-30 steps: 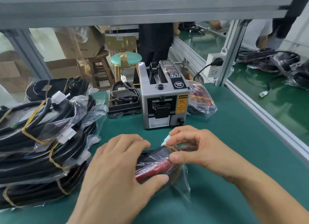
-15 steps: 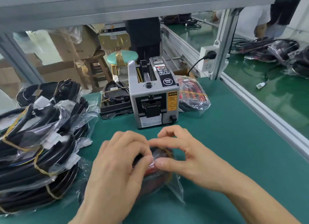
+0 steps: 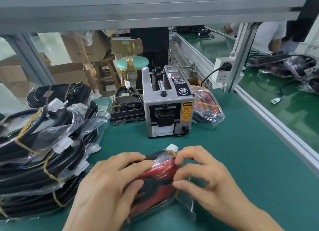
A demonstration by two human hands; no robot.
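Note:
A clear plastic bag with a coiled red and black cable bundle [image 3: 161,170] lies on the green mat [image 3: 241,153] near the front edge. A white connector [image 3: 172,147] sticks out at its far end. My left hand [image 3: 107,184] lies over the bag's left side, fingers on top and thumb against the front. My right hand [image 3: 205,177] pinches the bag's plastic at the right end between curled fingers and thumb. A tan band wraps the bundle near that end.
A grey automatic tape dispenser [image 3: 168,103] stands behind the bag. A pile of bagged black cables [image 3: 43,144] fills the left. A black charger box [image 3: 126,106] and another bagged red bundle [image 3: 207,106] flank the dispenser. An aluminium rail [image 3: 276,120] bounds the right.
The bag has turned so more red cable and the white connector show. My hands moved apart along it; my right hand shifted to the right end.

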